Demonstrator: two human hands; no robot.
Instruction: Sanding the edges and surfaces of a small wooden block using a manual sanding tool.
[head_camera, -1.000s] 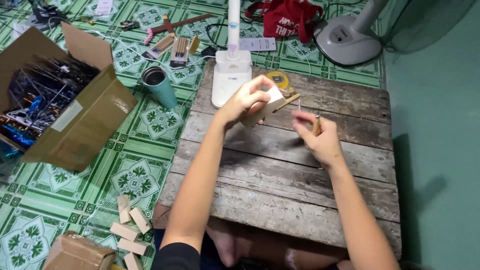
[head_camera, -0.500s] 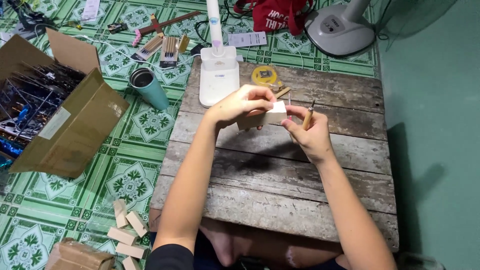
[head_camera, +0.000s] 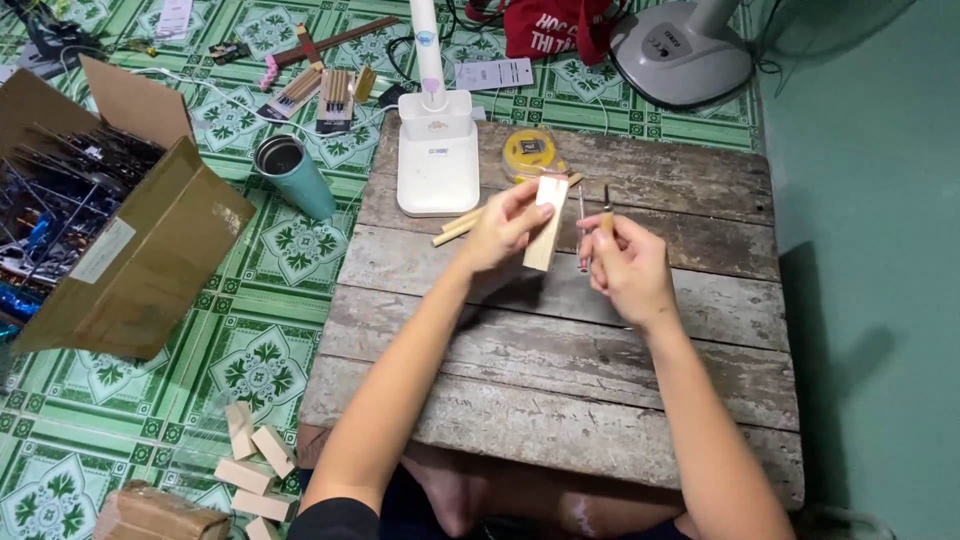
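My left hand (head_camera: 500, 228) grips a pale rectangular wooden block (head_camera: 546, 228), held upright over the weathered wooden table (head_camera: 560, 340). Just to its right, my right hand (head_camera: 625, 265) holds a thin carving tool (head_camera: 606, 200) with a wooden handle, its tip pointing up. A second thin metal tool (head_camera: 581, 230) shows between the block and that hand; whether the hand holds it I cannot tell. Two thin wooden sticks (head_camera: 455, 226) lie on the table behind my left hand.
A white desk lamp base (head_camera: 438, 165) and a yellow tape roll (head_camera: 531, 152) stand at the table's back. On the green tiled floor: a teal cup (head_camera: 295, 175), an open cardboard box (head_camera: 110, 240) of tools, several wood blocks (head_camera: 250, 465), a fan base (head_camera: 680, 50).
My hands came together nearer the table's middle. The block is now turned upright in my left hand, and the right hand has closed in beside it with its tool.
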